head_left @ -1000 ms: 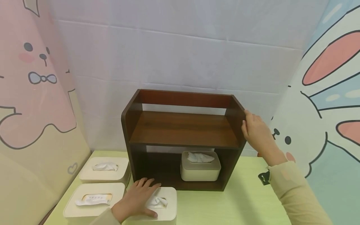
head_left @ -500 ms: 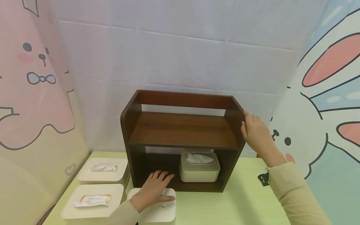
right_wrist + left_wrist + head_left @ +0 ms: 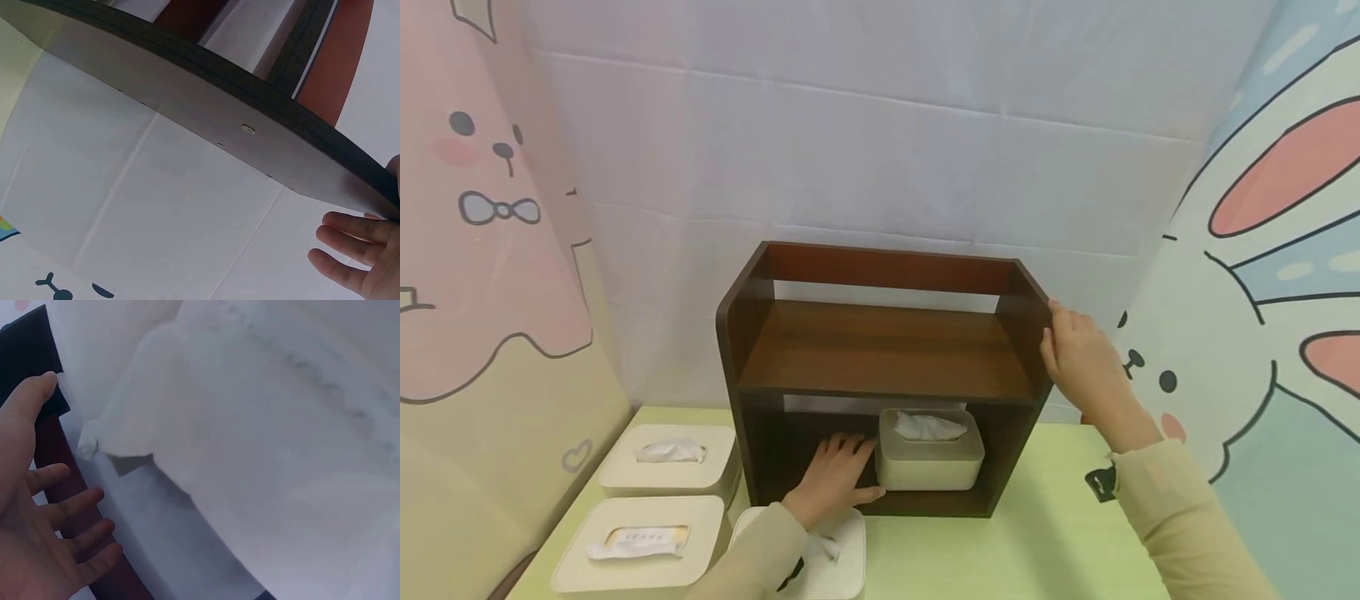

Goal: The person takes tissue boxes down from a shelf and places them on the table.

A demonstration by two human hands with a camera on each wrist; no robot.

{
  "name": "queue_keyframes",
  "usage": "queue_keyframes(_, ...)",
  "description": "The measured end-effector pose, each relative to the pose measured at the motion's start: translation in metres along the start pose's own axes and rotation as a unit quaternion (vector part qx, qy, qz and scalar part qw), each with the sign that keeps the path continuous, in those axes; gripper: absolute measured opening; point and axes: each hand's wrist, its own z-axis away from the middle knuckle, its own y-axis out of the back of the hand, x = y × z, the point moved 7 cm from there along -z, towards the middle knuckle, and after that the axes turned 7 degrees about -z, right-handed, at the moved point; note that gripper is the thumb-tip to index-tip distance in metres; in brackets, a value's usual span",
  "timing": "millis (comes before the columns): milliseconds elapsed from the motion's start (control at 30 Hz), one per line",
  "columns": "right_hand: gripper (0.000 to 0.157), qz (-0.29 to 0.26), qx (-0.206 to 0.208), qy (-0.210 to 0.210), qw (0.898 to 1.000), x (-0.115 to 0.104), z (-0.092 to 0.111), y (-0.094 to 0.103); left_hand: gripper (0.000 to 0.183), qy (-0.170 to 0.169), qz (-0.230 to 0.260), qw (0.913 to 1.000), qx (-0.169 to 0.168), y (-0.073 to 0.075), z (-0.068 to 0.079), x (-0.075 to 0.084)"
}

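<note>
A dark brown two-tier wooden shelf [image 3: 880,350] stands on the table. My left hand [image 3: 835,479] reaches into its lower compartment, fingers extended, beside a cream tissue box [image 3: 929,471]. Whether the fingertips touch that box is unclear. In the left wrist view, the left hand [image 3: 44,525] has spread fingers holding nothing, and white tissue [image 3: 250,425] fills much of the picture. Under my left forearm sits another tissue box [image 3: 842,571], partly covered. My right hand [image 3: 1082,358] holds the shelf's right side panel; in the right wrist view, the hand [image 3: 369,250] straddles the panel's edge [image 3: 250,94].
Two more cream tissue boxes, a rear one [image 3: 670,458] and a nearer one [image 3: 640,542], stand left of the shelf on the green table [image 3: 940,558]. A white curtain [image 3: 880,150] hangs behind. Cartoon-printed sheets [image 3: 1292,317] flank both sides. A small black thing [image 3: 1101,483] lies near the right sleeve.
My left hand has moved forward and right, from the top of the front tissue box into the lower compartment. The right hand keeps its place on the shelf. The view has shifted slightly.
</note>
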Motion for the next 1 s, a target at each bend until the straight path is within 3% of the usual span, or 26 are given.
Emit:
queue_keyframes(200, 0.037, 0.002, 0.010, 0.005, 1.000, 0.000, 0.003, -0.001, 0.073, 0.008, -0.012, 0.9990, 0.043, -0.003, -0.016, -0.003)
queue_keyframes(467, 0.037, 0.003, 0.008, 0.000, 1.000, 0.002, 0.003, -0.002, 0.084, 0.004, -0.030, 0.9971, 0.069, -0.008, -0.040, -0.005)
queue_keyframes(600, 0.037, 0.001, 0.014, 0.003, 1.000, 0.001, 0.003, -0.002, 0.089, 0.009, -0.024, 0.9981, 0.055, -0.012, -0.049, -0.006)
queue_keyframes(833, 0.037, 0.001, 0.015, 0.004, 1.000, 0.000, 0.002, -0.002, 0.094, 0.041, 0.040, 0.9981, -0.022, -0.026, -0.064, -0.012)
queue_keyframes(1000, 0.037, 0.004, 0.018, 0.010, 1.000, 0.000, 0.002, -0.002, 0.096, 0.046, 0.061, 0.9960, -0.047, -0.033, -0.070, -0.011)
